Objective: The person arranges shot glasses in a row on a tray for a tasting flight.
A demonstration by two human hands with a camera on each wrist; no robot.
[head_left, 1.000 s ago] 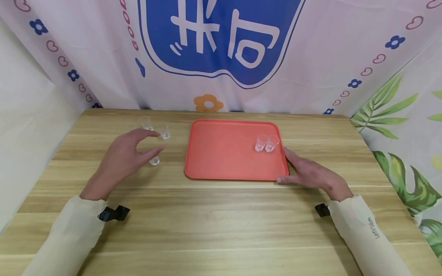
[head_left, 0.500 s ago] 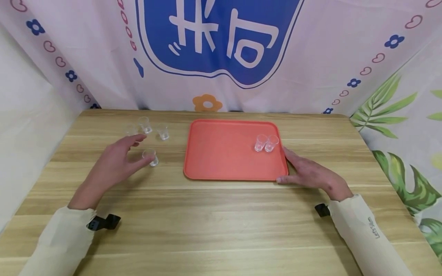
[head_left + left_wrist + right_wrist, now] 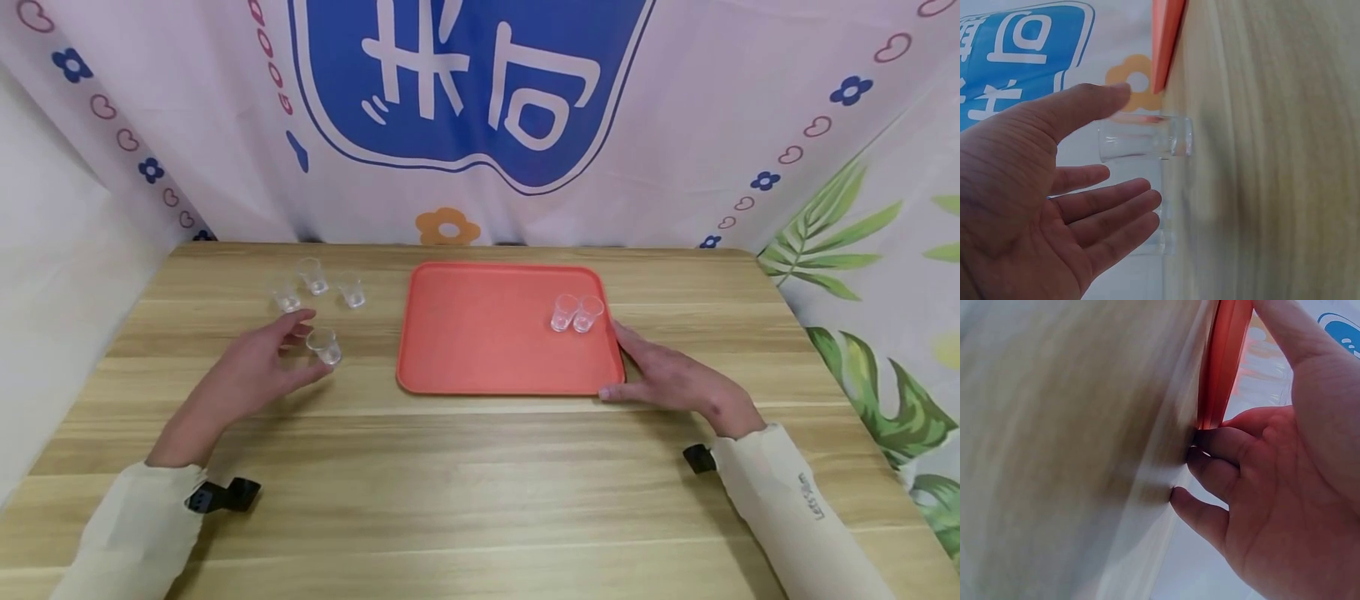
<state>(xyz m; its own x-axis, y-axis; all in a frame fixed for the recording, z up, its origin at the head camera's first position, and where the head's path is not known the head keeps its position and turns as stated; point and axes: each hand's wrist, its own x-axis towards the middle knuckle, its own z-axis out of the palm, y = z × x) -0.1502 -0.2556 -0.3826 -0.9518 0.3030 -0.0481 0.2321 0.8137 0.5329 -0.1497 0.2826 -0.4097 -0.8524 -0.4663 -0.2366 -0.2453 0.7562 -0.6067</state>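
In the head view my left hand [image 3: 258, 367] reaches around a clear shot glass [image 3: 326, 347], with thumb and fingers spread on either side. The left wrist view shows this shot glass [image 3: 1144, 136] upright on the table, just past the thumb tip. Three more clear shot glasses [image 3: 313, 277] stand behind that hand. My right hand [image 3: 671, 375] rests at the near right corner of a red tray [image 3: 480, 333]. Its thumb lies at the front rim and its fingers along the right side, touching the rim [image 3: 1222, 369] in the right wrist view. Two shot glasses [image 3: 577, 313] stand side by side on the tray.
The wooden table [image 3: 450, 483] spreads in front of the tray and between the two arms. A printed cloth [image 3: 697, 125] hangs behind the table's far edge, and a leaf-patterned cloth [image 3: 862, 275] hangs at the right. A black wrist camera [image 3: 225, 495] sits at the left cuff.
My left hand has moved left and toward me, from over the group of shot glasses to around the nearest one. The right hand and tray stay in place.
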